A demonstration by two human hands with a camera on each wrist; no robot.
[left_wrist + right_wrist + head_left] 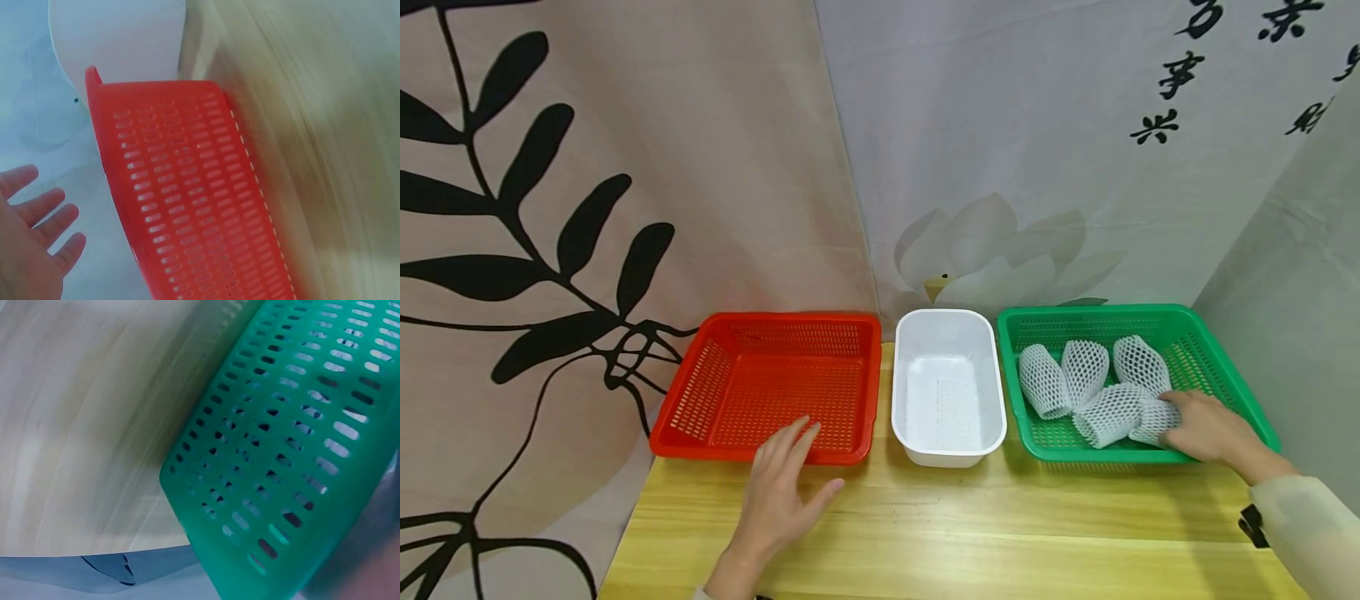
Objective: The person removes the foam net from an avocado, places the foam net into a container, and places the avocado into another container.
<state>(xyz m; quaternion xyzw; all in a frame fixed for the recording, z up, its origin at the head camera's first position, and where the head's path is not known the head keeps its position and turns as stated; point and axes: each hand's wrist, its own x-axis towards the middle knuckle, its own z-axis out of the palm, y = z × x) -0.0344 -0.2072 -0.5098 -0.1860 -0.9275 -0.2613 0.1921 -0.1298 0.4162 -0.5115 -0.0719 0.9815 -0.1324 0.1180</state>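
Observation:
Inside the green basket (1150,314) lie several white foam net sleeves (1043,382). My right hand (1210,429) reaches over the near rim and grips the right end of the nearest right foam net sleeve (1152,419), thumb on one side and fingers on the other. Only a blurred bit of that hand shows in the right wrist view, behind the basket wall. My left hand (782,492) hovers at the near rim of the red basket (763,455), fingers spread and holding nothing. In the left wrist view its fingers stand apart from the basket.
Between the two baskets stands a white plastic tub (949,454). All three containers sit in a row on a wooden table (985,533). A printed cloth (737,150) hangs behind them, and another cloth wall (1300,292) rises at the right.

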